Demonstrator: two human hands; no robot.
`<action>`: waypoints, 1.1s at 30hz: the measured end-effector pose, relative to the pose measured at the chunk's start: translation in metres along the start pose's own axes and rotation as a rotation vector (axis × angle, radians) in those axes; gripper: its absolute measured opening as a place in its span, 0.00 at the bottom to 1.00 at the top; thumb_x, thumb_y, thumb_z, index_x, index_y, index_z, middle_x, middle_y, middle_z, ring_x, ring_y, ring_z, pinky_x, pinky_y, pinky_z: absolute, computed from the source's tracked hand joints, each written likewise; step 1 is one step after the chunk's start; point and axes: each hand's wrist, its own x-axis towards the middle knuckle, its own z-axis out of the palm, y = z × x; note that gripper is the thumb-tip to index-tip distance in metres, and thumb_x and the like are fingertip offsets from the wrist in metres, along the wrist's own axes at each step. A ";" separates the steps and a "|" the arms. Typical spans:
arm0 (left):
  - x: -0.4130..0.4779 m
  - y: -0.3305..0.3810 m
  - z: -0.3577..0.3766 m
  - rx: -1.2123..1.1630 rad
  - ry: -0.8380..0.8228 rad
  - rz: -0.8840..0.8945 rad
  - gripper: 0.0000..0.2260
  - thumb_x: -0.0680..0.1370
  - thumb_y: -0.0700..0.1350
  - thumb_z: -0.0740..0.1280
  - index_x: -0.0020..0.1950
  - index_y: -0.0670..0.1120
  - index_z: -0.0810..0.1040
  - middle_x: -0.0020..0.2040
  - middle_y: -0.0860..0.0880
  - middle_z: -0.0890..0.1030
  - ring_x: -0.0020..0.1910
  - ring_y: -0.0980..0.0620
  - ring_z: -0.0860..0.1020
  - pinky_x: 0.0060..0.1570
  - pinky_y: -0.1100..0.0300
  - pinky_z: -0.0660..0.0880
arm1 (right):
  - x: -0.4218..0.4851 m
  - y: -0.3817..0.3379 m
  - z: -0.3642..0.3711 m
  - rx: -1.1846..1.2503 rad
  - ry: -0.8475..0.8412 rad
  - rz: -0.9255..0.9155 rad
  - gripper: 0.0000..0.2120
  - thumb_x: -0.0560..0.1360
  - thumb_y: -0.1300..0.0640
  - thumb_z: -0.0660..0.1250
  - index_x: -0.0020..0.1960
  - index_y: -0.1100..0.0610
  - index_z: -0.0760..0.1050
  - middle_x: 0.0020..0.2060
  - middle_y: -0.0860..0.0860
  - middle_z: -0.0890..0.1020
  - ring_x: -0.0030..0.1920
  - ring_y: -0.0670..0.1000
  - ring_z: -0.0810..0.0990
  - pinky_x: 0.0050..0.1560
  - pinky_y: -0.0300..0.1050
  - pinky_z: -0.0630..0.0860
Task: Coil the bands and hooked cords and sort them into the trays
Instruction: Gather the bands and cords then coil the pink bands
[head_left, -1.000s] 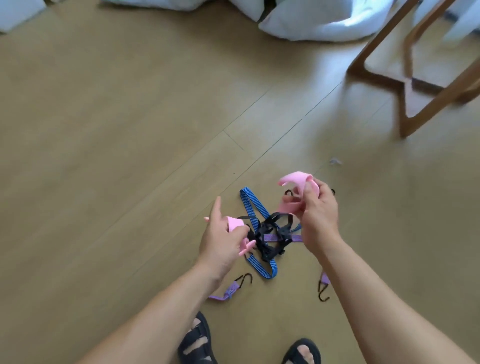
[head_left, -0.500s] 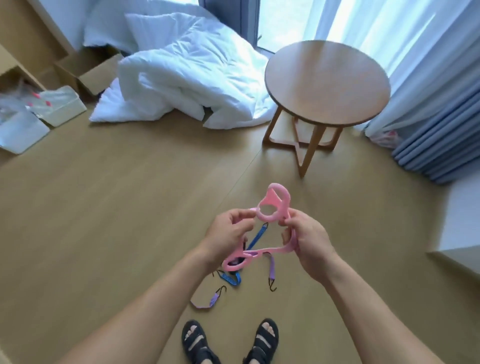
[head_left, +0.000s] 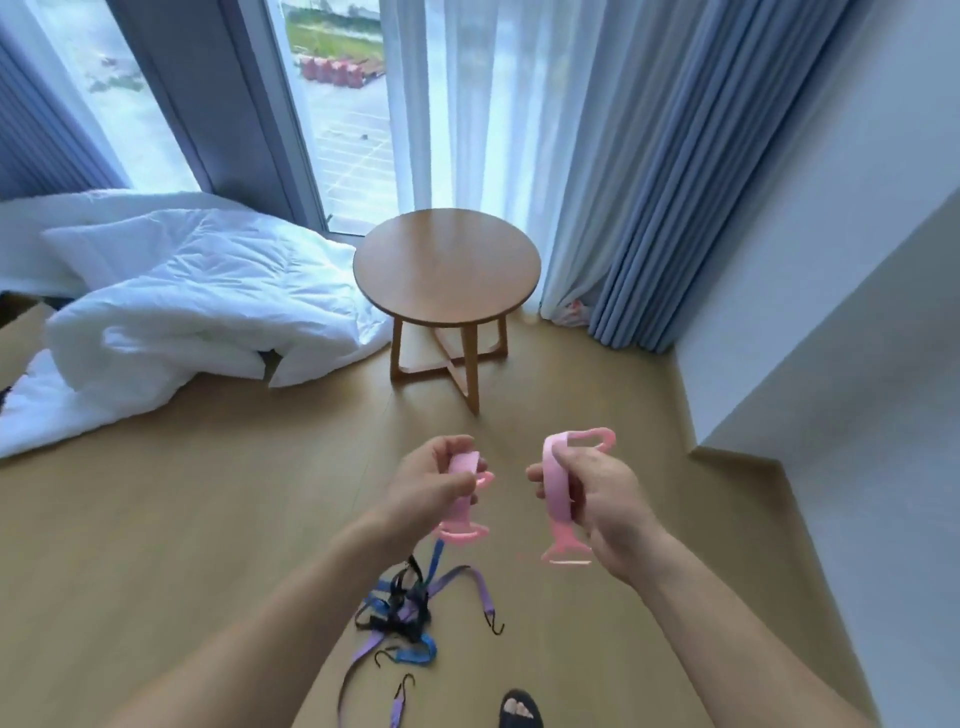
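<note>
My left hand (head_left: 434, 480) grips one pink band (head_left: 463, 501), and my right hand (head_left: 597, 501) grips a second pink band (head_left: 557, 488). Both hands are raised in front of me, a gap between them. Each pink piece hangs down below the fist with a flat end. Below them on the wooden floor lies a tangle of hooked cords (head_left: 402, 616): blue, black and purple straps with black hooks. One purple hooked cord (head_left: 480, 592) trails off to the right. No trays are in view.
A round wooden side table (head_left: 447, 270) stands ahead by the window. A white duvet (head_left: 171, 306) is heaped at the left. Blue curtains (head_left: 670, 171) hang at the right, beside a white wall (head_left: 831, 312). My sandalled foot (head_left: 519, 712) shows at the bottom edge.
My head has tilted up, from the floor to the window and table. The hands rose off the cord pile and moved apart, each now holding a separate pink band.
</note>
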 end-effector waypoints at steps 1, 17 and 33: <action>-0.002 0.004 -0.001 0.052 -0.059 0.045 0.26 0.71 0.31 0.69 0.67 0.48 0.71 0.58 0.47 0.81 0.49 0.50 0.82 0.44 0.60 0.79 | -0.010 -0.001 -0.006 0.034 -0.016 -0.037 0.06 0.78 0.63 0.65 0.53 0.60 0.79 0.49 0.58 0.84 0.46 0.53 0.81 0.50 0.48 0.78; -0.063 0.033 0.051 0.636 -0.367 0.482 0.17 0.76 0.41 0.72 0.64 0.52 0.80 0.50 0.58 0.85 0.49 0.63 0.82 0.50 0.68 0.77 | -0.158 0.049 -0.016 0.170 0.492 -0.324 0.08 0.78 0.64 0.66 0.57 0.60 0.78 0.43 0.59 0.86 0.42 0.54 0.85 0.45 0.47 0.82; -0.142 0.011 0.188 0.743 -0.671 0.645 0.17 0.73 0.37 0.70 0.60 0.51 0.82 0.48 0.56 0.84 0.48 0.61 0.82 0.50 0.66 0.78 | -0.316 0.106 -0.084 -0.018 0.829 -0.282 0.16 0.73 0.72 0.68 0.56 0.56 0.81 0.47 0.53 0.86 0.51 0.50 0.83 0.54 0.42 0.80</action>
